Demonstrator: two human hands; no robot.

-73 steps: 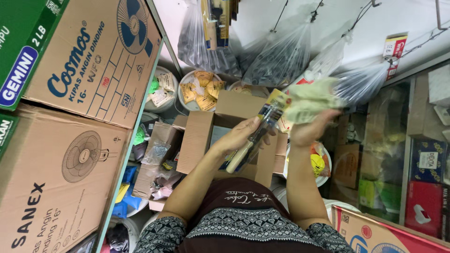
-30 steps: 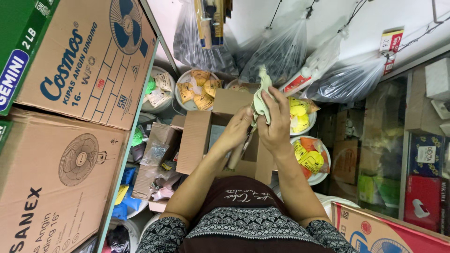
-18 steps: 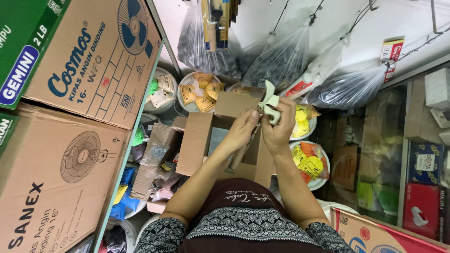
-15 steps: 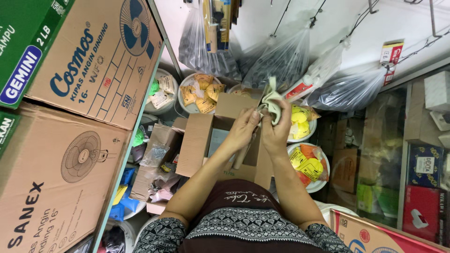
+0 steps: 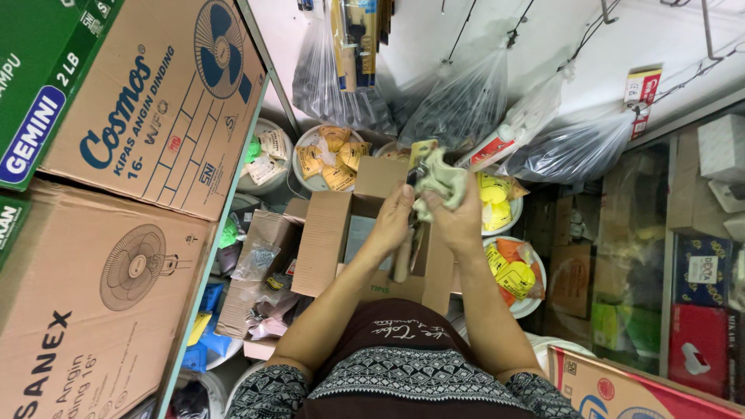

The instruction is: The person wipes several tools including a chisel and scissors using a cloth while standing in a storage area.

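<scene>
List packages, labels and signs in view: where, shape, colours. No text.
Fan carton: upper left, brown, blue print, fan drawing.
Second fan carton: lower left, brown, black fan drawing.
Green box: top left corner, blue oval label.
Open carton: centre, plain brown, under both hands.
Yellow packets: white bowl, upper centre.
Red-yellow tag: upper right, hanging.
Red box: right shelf.

head-worn view, steeply downward, close

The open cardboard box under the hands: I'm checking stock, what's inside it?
Inside the open cardboard box only a grey flat surface shows. The left hand and right hand cover the rest.
</scene>
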